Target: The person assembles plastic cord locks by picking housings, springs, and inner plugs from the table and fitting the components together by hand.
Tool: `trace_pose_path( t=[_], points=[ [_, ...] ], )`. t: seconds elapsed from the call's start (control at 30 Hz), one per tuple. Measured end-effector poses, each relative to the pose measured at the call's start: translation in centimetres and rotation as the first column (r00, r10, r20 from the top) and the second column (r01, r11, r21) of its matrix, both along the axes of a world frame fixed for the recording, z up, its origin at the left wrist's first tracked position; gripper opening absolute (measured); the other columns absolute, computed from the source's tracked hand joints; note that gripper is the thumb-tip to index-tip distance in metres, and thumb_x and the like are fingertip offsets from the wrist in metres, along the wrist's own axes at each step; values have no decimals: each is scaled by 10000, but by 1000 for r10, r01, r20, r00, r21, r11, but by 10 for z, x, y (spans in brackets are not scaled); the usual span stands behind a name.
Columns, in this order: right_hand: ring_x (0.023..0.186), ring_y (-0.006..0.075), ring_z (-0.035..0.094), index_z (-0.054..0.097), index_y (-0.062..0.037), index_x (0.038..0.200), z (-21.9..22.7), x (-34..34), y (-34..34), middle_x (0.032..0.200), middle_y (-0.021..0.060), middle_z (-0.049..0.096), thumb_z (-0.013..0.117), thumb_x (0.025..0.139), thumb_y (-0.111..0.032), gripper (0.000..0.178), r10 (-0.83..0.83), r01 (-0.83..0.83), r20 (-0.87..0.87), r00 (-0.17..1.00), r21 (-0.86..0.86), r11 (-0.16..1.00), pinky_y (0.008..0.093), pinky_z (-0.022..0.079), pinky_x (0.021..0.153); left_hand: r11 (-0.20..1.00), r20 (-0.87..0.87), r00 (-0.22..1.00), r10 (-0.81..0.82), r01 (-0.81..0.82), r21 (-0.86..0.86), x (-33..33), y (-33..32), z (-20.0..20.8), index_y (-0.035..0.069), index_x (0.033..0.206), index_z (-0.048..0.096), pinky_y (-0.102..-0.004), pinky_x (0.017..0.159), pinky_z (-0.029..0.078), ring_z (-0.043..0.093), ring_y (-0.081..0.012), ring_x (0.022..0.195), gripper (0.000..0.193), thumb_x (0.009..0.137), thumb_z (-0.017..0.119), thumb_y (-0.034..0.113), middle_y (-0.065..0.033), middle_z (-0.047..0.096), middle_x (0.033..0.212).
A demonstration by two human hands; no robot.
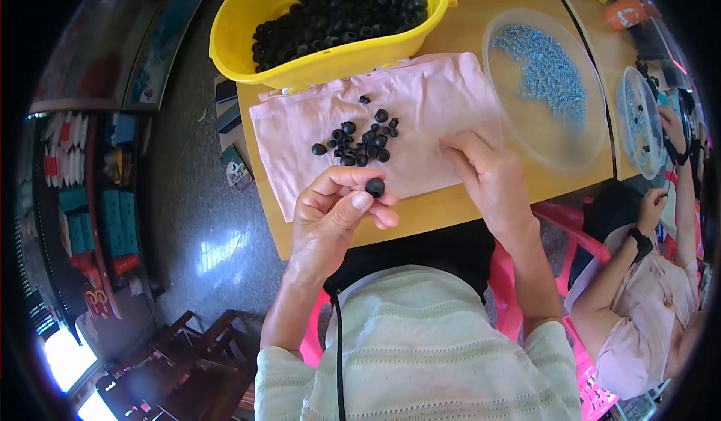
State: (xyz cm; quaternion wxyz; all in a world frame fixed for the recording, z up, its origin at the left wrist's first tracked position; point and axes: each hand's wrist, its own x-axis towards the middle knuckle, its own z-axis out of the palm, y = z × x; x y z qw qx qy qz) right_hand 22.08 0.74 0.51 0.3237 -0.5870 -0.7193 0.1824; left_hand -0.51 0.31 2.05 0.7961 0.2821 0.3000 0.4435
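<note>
Between the thumb and fingers of my left hand [334,209] is a small round black part [375,187], dark and hollow-looking on the side that shows. My left hand is in front of a loose pile of similar black parts [362,141] on a folded pink cloth [428,98]. Over the cloth's right side, my right hand [492,181] has its thumb and forefinger drawn close together. Slight blur hides whether anything small sits between those fingertips. To the right of that hand lies a round clear tray [518,132] with many tiny blue pieces [552,72].
A yellow tub [323,69] heaped with black parts [353,15] stands at the table's far left. On the right, a co-worker's hand [671,124] reaches to another clear tray [629,132]. Pink chairs [563,226] stand by the wooden table [458,214].
</note>
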Motion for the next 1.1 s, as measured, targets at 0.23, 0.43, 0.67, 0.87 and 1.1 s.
trace_pose_path(
  t=[0.23, 0.43, 0.67, 0.87, 1.1],
  points=[
    [655, 96, 584, 644, -25, 860, 25, -11, -25, 818, 43, 624, 681, 772, 13, 103, -48, -10, -441, 896, -130, 991, 221, 447, 526, 998, 20, 999, 28, -29, 47, 5, -9, -4, -9, 1043, 572, -295, 750, 515, 647, -192, 804, 190, 880, 600, 84, -134, 634, 941],
    [685, 93, 570, 669, -25, 914, 38, -23, -44, 857, 59, 630, 685, 788, -7, 128, 65, -115, -595, 801, -46, 992, 197, 435, 559, 998, 0, 1000, -14, 14, -61, 16, -19, 3, -20, 1125, 550, -300, 752, 525, 649, -192, 829, 239, 909, 558, 83, -135, 636, 980],
    [682, 119, 605, 655, -15, 934, 45, -35, -56, 852, 74, 619, 690, 750, 60, 202, 127, -91, -513, 849, 96, 991, 246, 491, 570, 999, -48, 998, -51, 52, 16, 17, -34, 6, -34, 1118, 551, -319, 800, 537, 651, -191, 861, 229, 918, 547, 77, -130, 644, 954],
    [662, 155, 615, 660, -24, 936, 48, -41, -73, 819, 71, 608, 710, 723, 46, 229, 121, -49, -374, 920, 196, 979, 260, 501, 558, 997, -78, 996, -37, 42, 63, 14, -49, 9, -37, 1099, 559, -311, 789, 537, 650, -188, 854, 219, 898, 571, 52, -118, 644, 935],
    [663, 124, 597, 691, -32, 989, 41, -45, -82, 865, 70, 613, 707, 739, 41, 261, 144, -73, -316, 938, 224, 972, 241, 482, 548, 1000, -76, 997, -26, 26, 0, 10, -59, 6, -8, 1043, 577, -324, 766, 541, 642, -178, 842, 191, 885, 599, 97, -95, 642, 950]
  ],
)
